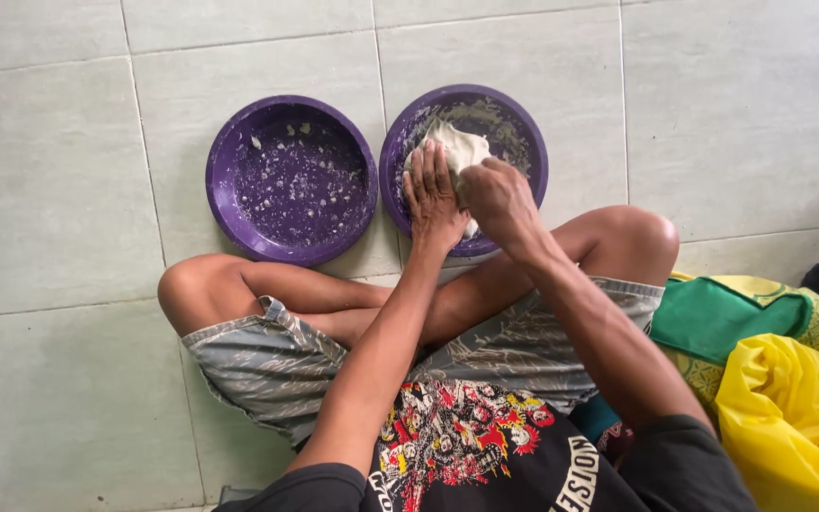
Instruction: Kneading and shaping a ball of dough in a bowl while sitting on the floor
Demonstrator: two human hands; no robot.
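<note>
We press our left hand (pixel 433 194) flat, fingers spread, on the pale lump of dough (pixel 460 152) in the right-hand round purple plastic basin (pixel 533 142). Our right hand (pixel 498 194) is curled in a fist on the dough beside it. The left round purple basin (pixel 291 178) holds crumbs. A crumpled yellow plastic bag (pixel 789 417) lies by our right knee on the grey tiled floor (pixel 49 171).

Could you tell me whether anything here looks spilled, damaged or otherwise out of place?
Nothing is spilled or broken. Both hands, left and right, press dough in the right basin; the left basin holds only scattered dough crumbs.
</note>
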